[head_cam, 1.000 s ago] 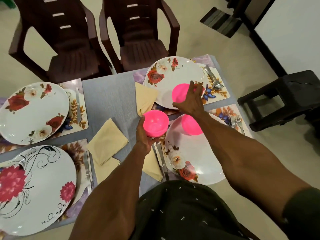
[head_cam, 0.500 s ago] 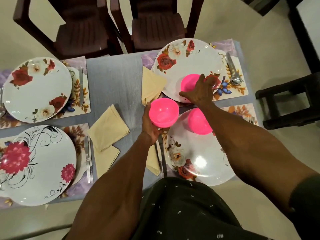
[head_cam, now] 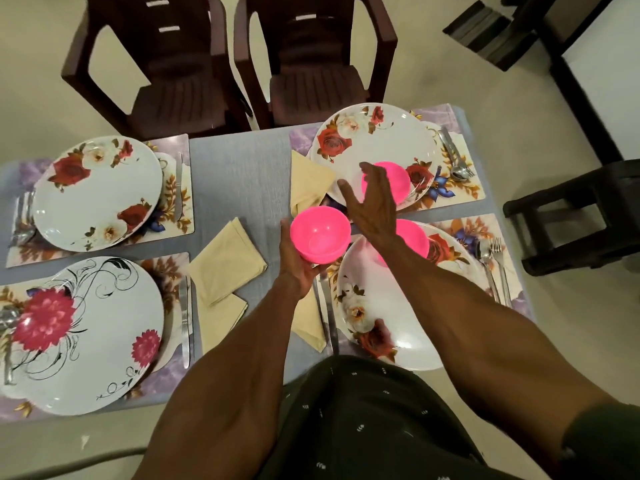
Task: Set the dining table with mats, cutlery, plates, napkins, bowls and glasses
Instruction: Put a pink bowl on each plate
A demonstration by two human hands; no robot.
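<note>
While I watch from the head camera, the grey table (head_cam: 242,168) carries four floral plates on mats. My left hand (head_cam: 298,268) grips a pink bowl (head_cam: 320,235) from beneath, held above the table. My right hand (head_cam: 372,206) hovers with relaxed, spread fingers over a second pink bowl (head_cam: 398,183) sitting on the far right plate (head_cam: 374,143).
</note>
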